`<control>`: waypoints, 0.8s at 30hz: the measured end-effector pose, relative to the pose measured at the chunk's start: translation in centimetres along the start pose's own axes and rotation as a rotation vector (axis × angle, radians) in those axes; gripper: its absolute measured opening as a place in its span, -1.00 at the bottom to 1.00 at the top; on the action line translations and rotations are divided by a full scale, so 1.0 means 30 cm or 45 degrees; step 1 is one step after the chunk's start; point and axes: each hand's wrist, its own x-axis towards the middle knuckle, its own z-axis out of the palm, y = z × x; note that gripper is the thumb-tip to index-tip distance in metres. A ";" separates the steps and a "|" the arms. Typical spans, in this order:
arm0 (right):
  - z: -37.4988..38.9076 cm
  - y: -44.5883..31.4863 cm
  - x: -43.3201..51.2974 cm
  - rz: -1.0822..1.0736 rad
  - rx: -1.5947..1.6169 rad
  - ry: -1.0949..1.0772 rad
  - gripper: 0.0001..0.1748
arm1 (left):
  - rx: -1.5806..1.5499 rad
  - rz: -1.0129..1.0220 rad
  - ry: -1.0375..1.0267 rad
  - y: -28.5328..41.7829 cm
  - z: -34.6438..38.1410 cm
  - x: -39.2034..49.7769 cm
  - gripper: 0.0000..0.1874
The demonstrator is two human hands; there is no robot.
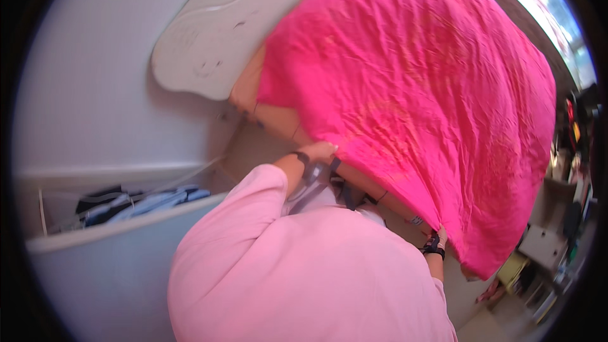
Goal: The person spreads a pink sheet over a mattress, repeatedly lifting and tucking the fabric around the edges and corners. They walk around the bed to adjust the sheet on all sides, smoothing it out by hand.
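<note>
A bright pink bed sheet (403, 80) with faint orange patterning lies wrinkled over a bed, spread away from me. My left hand (320, 152), with a dark band at the wrist, grips the sheet's near edge around its middle. Farther right, my right hand (441, 237) pinches the same edge near the corner; a dark strap circles that wrist. Between the two hands the edge is drawn fairly taut, with folds fanning out from the right hand. An orange-tan mattress side (280, 118) shows below the cloth.
A pale headboard (204, 52) leans by the wall at the bed's left end. Behind me on the left, clothes (147, 204) lie beyond a light-blue panel (114, 270). To the right are a whitish cabinet (541, 247) and a yellowish container (513, 270). A bright window (546, 0) is at upper right.
</note>
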 end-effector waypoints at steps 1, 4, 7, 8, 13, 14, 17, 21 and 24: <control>-0.009 -0.056 -0.012 0.046 -0.252 -0.005 -0.76 | -0.196 -0.216 0.024 0.000 -0.021 -0.037 -0.60; -0.001 -0.133 -0.039 0.260 -0.584 -0.138 -0.72 | -0.756 -0.766 0.207 0.020 -0.068 -0.175 -0.59; 0.031 -0.080 -0.033 0.016 0.064 -0.154 -0.68 | -1.477 -1.225 0.496 -0.026 -0.055 -0.302 -0.63; 0.040 -0.061 -0.026 0.014 0.054 -0.125 -0.66 | -1.619 -1.290 0.625 -0.063 -0.046 -0.336 -0.63; 0.093 0.036 -0.009 0.300 -0.156 0.003 -0.43 | -1.927 -1.409 0.996 -0.366 -0.013 -0.422 -0.59; 0.104 0.050 -0.021 0.228 -0.294 -0.011 -0.42 | -1.917 -1.440 0.990 -0.432 -0.018 -0.422 -0.58; 0.188 0.155 -0.072 0.169 -0.499 -0.159 -0.60 | -1.753 -1.375 0.851 -0.606 -0.088 -0.400 -0.53; 0.295 0.434 -0.204 0.117 -0.472 -0.157 -0.73 | -2.231 -1.696 1.069 -0.741 -0.258 -0.319 -0.54; 0.345 0.699 -0.330 -0.031 -0.667 -0.281 -0.85 | -2.326 -1.910 1.053 -0.810 -0.325 -0.291 -0.50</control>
